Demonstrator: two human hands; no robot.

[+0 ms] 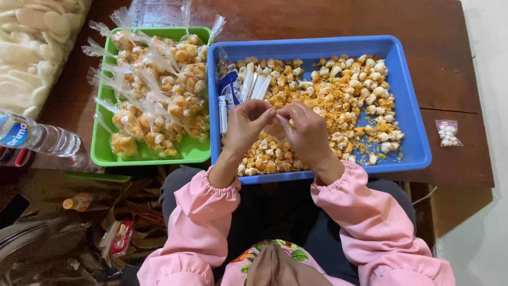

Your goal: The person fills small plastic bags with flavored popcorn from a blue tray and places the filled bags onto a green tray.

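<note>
Pink-sleeved, my left hand (248, 124) and right hand (306, 132) are meeting fingertip to fingertip over the blue tray (410, 114) of yellow-and-white snack pieces (349, 98), pinching something too small to identify. Filled clear bags (159, 92) are lying in the green tray (100, 153) alongside; one small packet (448, 132) is resting on the desk (439, 58).

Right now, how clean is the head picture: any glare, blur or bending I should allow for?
Head view: even indoor light, soft shadows only. Glare on the clear filled bags in the green tray and on the water bottle. Left hand and right hand over the blue tray are slightly soft. The table edges bow a little, as with a wide lens.
</note>
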